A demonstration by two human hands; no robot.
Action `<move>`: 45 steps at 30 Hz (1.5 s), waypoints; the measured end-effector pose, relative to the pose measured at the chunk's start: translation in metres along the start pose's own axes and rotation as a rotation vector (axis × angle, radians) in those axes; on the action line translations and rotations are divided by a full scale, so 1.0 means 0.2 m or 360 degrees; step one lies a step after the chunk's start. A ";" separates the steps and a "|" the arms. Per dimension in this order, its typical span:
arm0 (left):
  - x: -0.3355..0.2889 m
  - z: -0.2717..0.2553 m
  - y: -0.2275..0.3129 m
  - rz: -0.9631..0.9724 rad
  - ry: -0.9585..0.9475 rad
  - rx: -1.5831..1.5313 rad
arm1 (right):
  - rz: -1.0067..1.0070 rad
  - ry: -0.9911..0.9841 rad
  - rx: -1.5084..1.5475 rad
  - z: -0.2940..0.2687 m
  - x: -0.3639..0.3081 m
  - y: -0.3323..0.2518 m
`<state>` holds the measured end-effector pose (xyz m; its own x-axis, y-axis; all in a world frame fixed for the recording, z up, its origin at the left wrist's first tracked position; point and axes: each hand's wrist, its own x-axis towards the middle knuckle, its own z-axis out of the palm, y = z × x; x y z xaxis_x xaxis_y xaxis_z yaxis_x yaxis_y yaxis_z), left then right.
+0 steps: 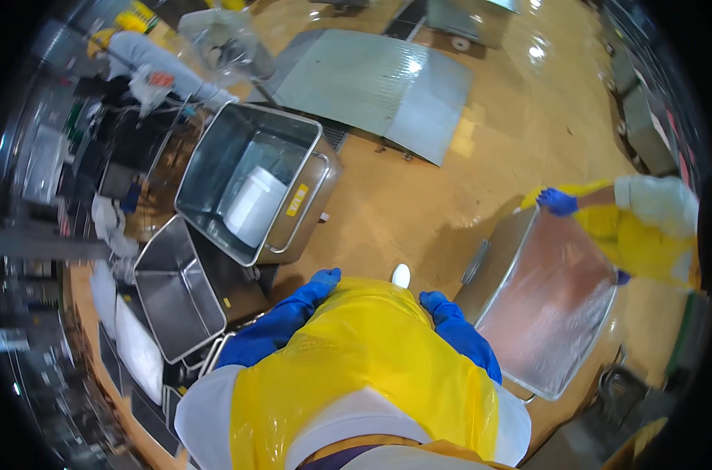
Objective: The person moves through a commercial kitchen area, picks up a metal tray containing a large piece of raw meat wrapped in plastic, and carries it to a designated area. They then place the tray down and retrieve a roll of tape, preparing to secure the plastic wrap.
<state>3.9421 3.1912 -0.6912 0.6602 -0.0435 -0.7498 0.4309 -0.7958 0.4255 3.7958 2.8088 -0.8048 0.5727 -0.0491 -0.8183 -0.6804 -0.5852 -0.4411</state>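
My left hand (325,277), in a blue glove with a blue sleeve, hangs in front of my yellow apron (364,337). Its fingers look curled in, and nothing shows in them. A steel tub cart (318,205) with a yellow label stands just beyond it, a white container (256,205) lying inside. My right hand (432,300), gloved the same way, hangs on the other side of the apron, small in view and seemingly closed, with nothing seen in it. Nearest to it is another steel cart (481,274), filled with pinkish contents under clear film (552,305). Neither hand touches a cart.
Another person's blue-gloved hand (558,201) rests on the filled cart's far rim. A second open steel tub (180,290) stands at my left. Ahead, a metal ramp plate (356,78) lies on the wet tan floor (372,211). A co-worker in pale clothing (156,66) bends at the far left.
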 end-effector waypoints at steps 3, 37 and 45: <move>-0.03 -0.05 -0.02 -0.0075 -0.0039 0.0070 | 0.0174 0.0092 0.0172 -0.05 0.23 0.26; -0.34 0.65 -0.94 -0.0721 0.0590 -0.1202 | -0.0885 -0.0555 -0.1683 0.00 0.53 -1.61; -0.33 0.87 -0.98 -0.0675 0.0754 -0.1333 | -0.0867 -0.0551 -0.1925 0.10 0.60 -1.86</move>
<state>3.7073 3.2443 -0.8129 0.4507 0.5257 -0.7214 0.8516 -0.0108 0.5241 4.1088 3.0375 -0.7458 0.3726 0.5107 -0.7748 0.5141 -0.8087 -0.2858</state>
